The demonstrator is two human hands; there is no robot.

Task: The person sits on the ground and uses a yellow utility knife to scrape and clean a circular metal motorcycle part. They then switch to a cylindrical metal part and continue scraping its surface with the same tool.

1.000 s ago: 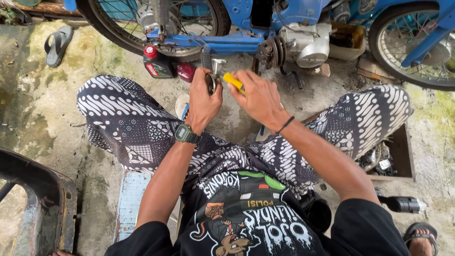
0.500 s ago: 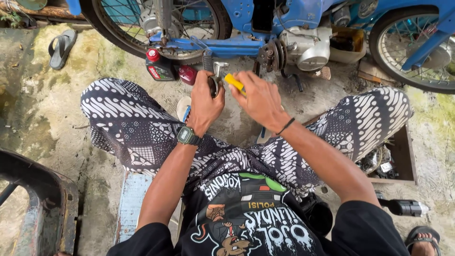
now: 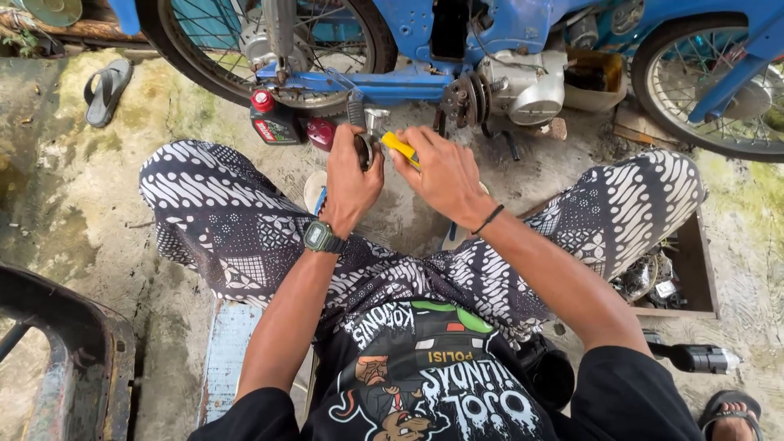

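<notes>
Across the top we see a blue motorcycle [image 3: 490,49] lying stripped on wet, mossy concrete [image 3: 49,204], its spoked rear wheel [image 3: 269,49] on the left and another wheel [image 3: 719,82] on the right, with the grey engine block [image 3: 527,82] between them. Below it we see the person's legs in black-and-white patterned trousers [image 3: 212,220], knees spread wide, seated on a pale blue bench [image 3: 229,351]. A dark rusty metal frame [image 3: 57,351] fills the lower left corner. On the right a shallow wooden box [image 3: 704,269] holds small metal parts, and a black cylindrical tool [image 3: 694,358] lies just below it. A grey sandal [image 3: 106,90] rests at the upper left.

Near the rear wheel stand a dark oil bottle [image 3: 273,124] with a red cap and a red part [image 3: 320,132] just beside it.

Between the knees, both hands meet close together. Our left hand [image 3: 351,184], with a green wristwatch [image 3: 321,238], is closed around a small dark metal part [image 3: 362,151], held just under the motorcycle's frame. Our right hand [image 3: 445,175] grips a yellow-handled tool [image 3: 402,149], its tip pointing at that part; we cannot tell whether they touch.
</notes>
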